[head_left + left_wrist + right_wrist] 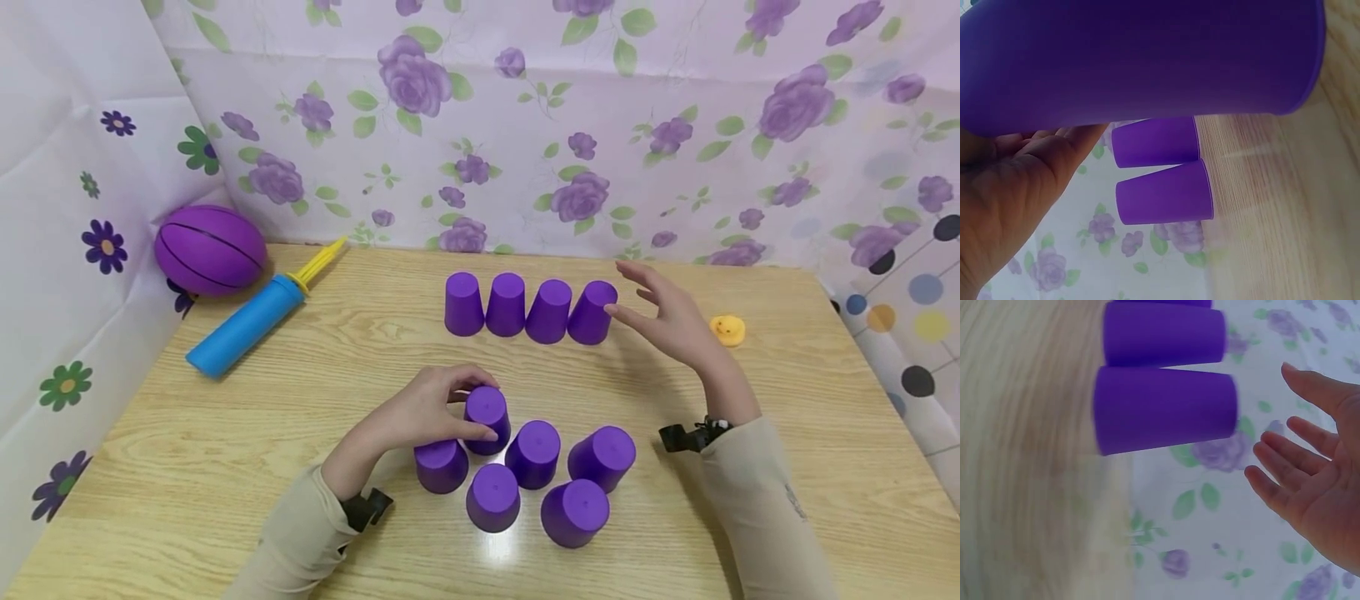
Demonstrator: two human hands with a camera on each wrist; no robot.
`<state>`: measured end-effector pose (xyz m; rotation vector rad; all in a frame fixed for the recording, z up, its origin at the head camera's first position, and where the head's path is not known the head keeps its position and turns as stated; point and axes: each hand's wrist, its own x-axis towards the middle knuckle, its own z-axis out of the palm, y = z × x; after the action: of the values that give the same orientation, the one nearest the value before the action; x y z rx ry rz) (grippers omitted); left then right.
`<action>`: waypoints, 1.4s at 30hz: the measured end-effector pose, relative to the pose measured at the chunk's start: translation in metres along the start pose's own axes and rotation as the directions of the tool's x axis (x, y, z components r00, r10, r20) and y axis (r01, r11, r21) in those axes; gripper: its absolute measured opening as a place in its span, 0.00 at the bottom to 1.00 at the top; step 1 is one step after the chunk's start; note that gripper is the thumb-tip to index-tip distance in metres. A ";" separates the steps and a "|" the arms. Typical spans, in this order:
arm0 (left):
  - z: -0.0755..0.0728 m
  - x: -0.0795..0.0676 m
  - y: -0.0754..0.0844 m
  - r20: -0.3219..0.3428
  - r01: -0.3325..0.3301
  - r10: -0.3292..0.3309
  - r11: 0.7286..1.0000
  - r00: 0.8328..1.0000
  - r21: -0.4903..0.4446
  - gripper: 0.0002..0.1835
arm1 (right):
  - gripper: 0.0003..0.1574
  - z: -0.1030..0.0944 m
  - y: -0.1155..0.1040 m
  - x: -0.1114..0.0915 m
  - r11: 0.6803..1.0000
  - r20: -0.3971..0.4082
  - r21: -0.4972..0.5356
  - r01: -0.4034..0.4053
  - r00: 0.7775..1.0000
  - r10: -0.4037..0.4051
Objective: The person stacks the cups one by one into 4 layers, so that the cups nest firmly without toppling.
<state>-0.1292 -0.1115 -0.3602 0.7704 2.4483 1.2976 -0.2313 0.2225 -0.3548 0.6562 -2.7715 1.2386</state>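
Purple cups (547,315): four aligned near the tabletop's far edge (397,257); six remain unaligned, the left hand (431,407) gripping one (487,407); right hand (669,323) spread.

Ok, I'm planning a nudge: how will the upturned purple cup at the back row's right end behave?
That upturned purple cup probably resists tipping, since its wider end is down. Its smooth, tapered side may be slippery. If knocked over, its round wall would likely roll.

Indoor corner: floral wall coverings (525,125), wood-grain table (360,317).
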 end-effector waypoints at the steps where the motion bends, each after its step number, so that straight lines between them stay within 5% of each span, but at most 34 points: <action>1: 0.000 0.000 0.000 -0.004 -0.006 0.006 1.000 1.000 -0.004 0.24 | 0.41 -0.002 -0.003 -0.002 1.000 -0.006 -0.005 0.008 1.000 -0.008; 7: -0.007 -0.003 0.001 -0.052 -0.040 0.039 0.999 0.998 -0.016 0.25 | 0.35 -0.010 -0.023 -0.015 0.998 -0.009 -0.017 0.064 0.998 -0.064; 12: -0.020 -0.005 0.004 -0.160 -0.068 0.059 0.997 0.985 -0.048 0.26 | 0.29 -0.015 -0.035 -0.026 0.993 0.076 -0.013 0.121 0.990 -0.120; 20: -0.050 -0.001 0.003 -0.364 -0.014 -0.076 0.971 0.928 -0.238 0.27 | 0.27 -0.014 -0.036 -0.041 0.991 0.263 -0.021 0.129 0.957 -0.119; 24: -0.060 0.006 0.003 -0.447 -0.028 -0.119 0.951 0.886 -0.308 0.28 | 0.32 -0.012 -0.032 -0.048 0.989 0.381 -0.017 0.147 0.915 -0.129; 29: -0.067 0.022 0.004 -0.541 -0.063 -0.158 0.928 0.826 -0.368 0.30 | 0.49 -0.011 -0.030 -0.058 0.978 0.533 0.100 0.183 0.820 -0.208; 33: -0.071 0.035 0.007 -0.581 -0.066 -0.164 0.933 0.797 -0.354 0.30 | 0.55 -0.009 -0.030 -0.066 0.957 0.591 0.169 0.237 0.752 -0.290; 42: -0.076 0.063 0.003 -0.651 -0.132 -0.133 0.930 0.747 -0.343 0.29 | 0.55 -0.002 -0.023 -0.083 0.951 0.632 0.200 0.237 0.710 -0.310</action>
<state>-0.2152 -0.1267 -0.3143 0.2032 2.5246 2.2682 -0.1471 0.2404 -0.3537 1.7610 -2.9262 1.2695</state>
